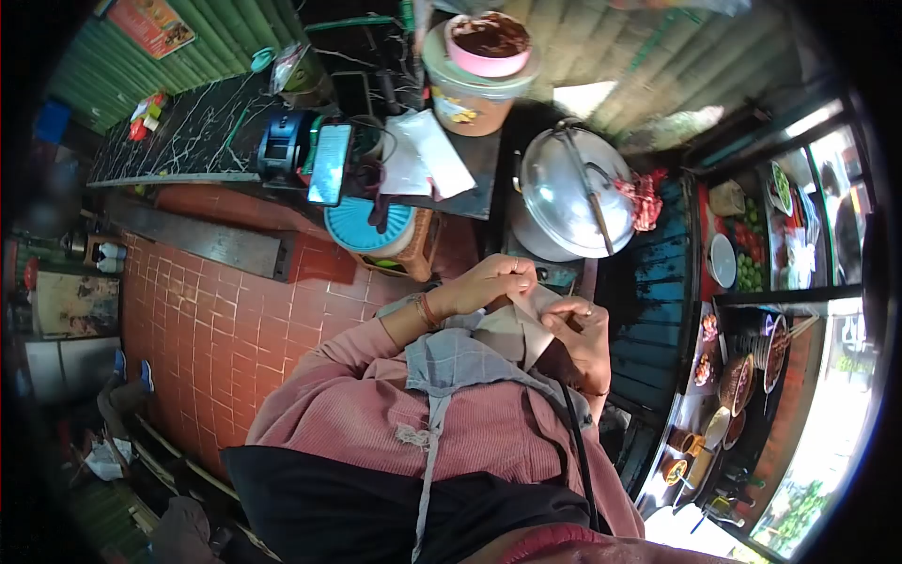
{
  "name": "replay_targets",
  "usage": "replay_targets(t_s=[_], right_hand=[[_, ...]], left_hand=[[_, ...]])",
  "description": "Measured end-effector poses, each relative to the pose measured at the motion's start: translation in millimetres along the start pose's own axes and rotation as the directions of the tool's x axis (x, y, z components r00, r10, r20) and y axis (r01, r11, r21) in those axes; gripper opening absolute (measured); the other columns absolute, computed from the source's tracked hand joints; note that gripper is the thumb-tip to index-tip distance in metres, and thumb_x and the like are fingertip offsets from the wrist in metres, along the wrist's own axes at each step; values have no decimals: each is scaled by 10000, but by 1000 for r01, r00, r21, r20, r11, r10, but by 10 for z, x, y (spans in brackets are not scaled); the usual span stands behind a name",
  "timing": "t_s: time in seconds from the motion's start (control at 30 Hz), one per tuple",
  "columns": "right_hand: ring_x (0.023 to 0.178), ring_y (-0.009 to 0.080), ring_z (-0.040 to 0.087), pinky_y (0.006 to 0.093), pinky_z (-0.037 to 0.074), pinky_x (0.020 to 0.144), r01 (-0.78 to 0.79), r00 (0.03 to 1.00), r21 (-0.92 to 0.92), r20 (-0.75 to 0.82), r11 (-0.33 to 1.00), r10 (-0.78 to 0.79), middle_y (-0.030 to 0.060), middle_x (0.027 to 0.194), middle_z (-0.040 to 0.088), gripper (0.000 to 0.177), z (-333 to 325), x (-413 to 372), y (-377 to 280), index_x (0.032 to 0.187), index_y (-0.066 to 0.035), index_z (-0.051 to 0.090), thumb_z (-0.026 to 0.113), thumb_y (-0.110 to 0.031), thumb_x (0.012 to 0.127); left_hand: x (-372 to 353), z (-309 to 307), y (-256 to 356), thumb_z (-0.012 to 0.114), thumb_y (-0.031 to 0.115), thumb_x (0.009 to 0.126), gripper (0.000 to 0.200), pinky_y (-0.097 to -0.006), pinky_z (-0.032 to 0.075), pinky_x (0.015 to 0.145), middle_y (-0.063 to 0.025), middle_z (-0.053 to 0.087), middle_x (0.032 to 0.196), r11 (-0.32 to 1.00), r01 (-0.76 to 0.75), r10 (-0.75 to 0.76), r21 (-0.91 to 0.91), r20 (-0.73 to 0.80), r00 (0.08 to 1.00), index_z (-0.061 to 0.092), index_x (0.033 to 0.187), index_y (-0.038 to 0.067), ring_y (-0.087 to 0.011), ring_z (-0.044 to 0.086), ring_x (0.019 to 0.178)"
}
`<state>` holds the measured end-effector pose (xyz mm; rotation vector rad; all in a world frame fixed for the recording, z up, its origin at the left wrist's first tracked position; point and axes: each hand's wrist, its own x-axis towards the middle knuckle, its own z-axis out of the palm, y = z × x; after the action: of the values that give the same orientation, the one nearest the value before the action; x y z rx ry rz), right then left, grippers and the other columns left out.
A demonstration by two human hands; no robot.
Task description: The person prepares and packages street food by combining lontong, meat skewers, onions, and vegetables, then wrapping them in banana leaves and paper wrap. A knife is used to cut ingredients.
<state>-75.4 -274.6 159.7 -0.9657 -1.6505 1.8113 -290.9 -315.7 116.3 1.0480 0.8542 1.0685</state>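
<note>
Close in front of my chest, both hands pinch a beige paper bag (522, 324). My left hand (489, 282), with a bracelet at the wrist and a pink sleeve behind it, grips the bag's upper edge. My right hand (584, 336) grips the opposite edge, its fingers curled around the paper. What is inside the bag is hidden. A grey checked cloth (456, 362) hangs on my chest just under the hands.
A large metal pot with a lid (568, 193) stands just beyond my hands. Farther off are a phone (329, 164), a blue-lidded basket (368, 233) and a tub topped with a pink bowl (481, 66). A food display case (752, 282) lines the right; red tiles (235, 320) lie left.
</note>
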Motion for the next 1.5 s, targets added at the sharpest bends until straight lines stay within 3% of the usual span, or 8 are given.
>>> replay_targets(t_s=[0.17,0.37,0.47,0.57,0.83,1.1,1.17,1.5], right_hand=[[780,63,571,181,447,665,-2,977,32,214,999,-5,46,906,632,263,536,589,-182,1022,8,587,673,70,781],[782,119,614,232,477,691,-164,750,139,661,977,32,113,835,651,363,769,1613,-126,1159,-29,492,654,-67,837],[738,165,625,296,484,692,105,914,-169,405,980,-28,91,792,658,233,1330,2517,170,993,-1,598,652,-169,840],[780,244,589,387,471,677,582,804,-381,397,718,-441,69,749,617,182,1998,3317,647,838,13,655,622,-166,822],[1190,250,370,415,307,885,553,762,-820,568,-143,-312,75,1218,508,218,3035,3900,992,962,-169,698,551,-165,801],[1106,213,511,402,368,871,529,847,-775,456,346,-274,37,1039,648,153,2951,3949,671,839,-171,736,605,-121,778],[904,246,644,382,468,792,344,919,-421,333,840,-209,95,889,695,93,2914,4100,852,831,-108,733,681,-131,758],[674,105,611,226,452,614,146,954,104,246,984,-168,81,782,689,167,2193,3608,475,797,-22,630,671,-182,821]], left_hand=[[-490,-335,233,724,211,808,258,-203,403,681,20,520,844,950,-102,191,295,-291,937,547,901,48,-50,473,781],[-982,-702,153,644,225,885,284,-223,475,735,-26,648,968,948,36,-176,-316,-424,888,620,1062,4,-66,585,850],[-1151,-697,238,600,188,910,235,-236,481,766,-28,658,972,925,-32,-182,-379,-514,838,628,1051,2,-76,599,864],[-1329,-699,230,589,149,908,239,-245,483,796,-37,656,991,904,-64,-229,-423,-603,764,606,1091,-4,-95,607,891],[-1690,-810,62,589,173,908,225,-286,477,816,-68,650,992,854,-358,-230,-377,-891,391,601,1060,7,-151,609,910],[-1893,-991,240,579,217,927,182,-256,458,749,-35,639,931,920,-360,-145,-157,-988,62,612,965,42,-107,576,843],[-1862,-1075,277,565,215,934,192,-251,455,756,-25,634,918,923,-351,-130,-158,-986,104,618,972,35,-100,572,840],[-1531,-1213,339,552,168,936,166,-217,391,753,14,565,877,974,-222,139,42,-887,441,621,962,19,-70,482,808]])
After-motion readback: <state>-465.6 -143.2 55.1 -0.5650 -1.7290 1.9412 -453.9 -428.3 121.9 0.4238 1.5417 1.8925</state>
